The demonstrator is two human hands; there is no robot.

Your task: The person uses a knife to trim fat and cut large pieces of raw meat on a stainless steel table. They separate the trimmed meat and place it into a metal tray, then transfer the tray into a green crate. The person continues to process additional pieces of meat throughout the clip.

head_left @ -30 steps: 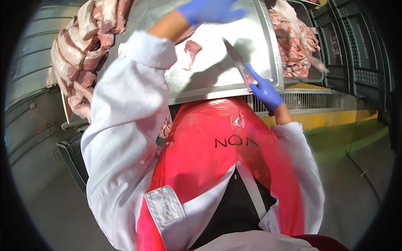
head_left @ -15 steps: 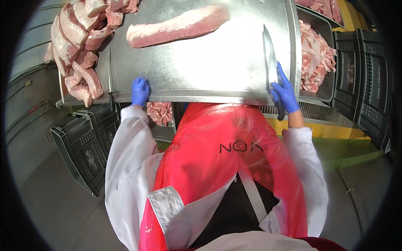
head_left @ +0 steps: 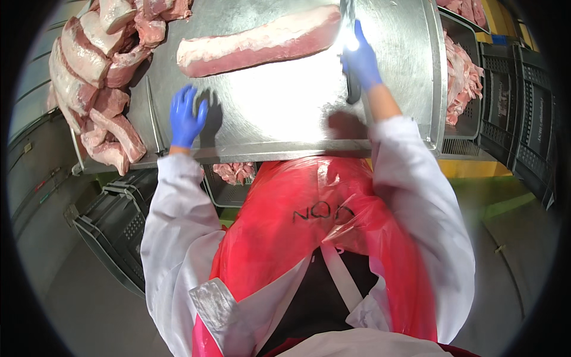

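A long pale pork loin (head_left: 256, 44) with a white fat layer lies across the far part of the metal table (head_left: 267, 110). In a blue glove, my right hand (head_left: 363, 60) is closed round a knife (head_left: 353, 89); the dark handle end sticks out below the palm. Its blade points away from me beside the loin's right end, and glare blurs whether the two touch. My left hand (head_left: 187, 119), also in a blue glove, hovers above the table short of the loin's left end. Its fingers are apart and it holds nothing.
Large meat pieces (head_left: 89, 77) are heaped at the table's left, beside a thin sharpening steel (head_left: 153, 116). Trimmings (head_left: 461, 83) fill a crate on the right; more trimmings (head_left: 234, 172) sit below the front edge. Dark crates (head_left: 505, 101) stand farther right, others (head_left: 119, 229) lower left.
My right hand has carried the knife from the table's right edge up and left to the loin's right end. The left hand has lifted off the front edge, moved forward and opened.
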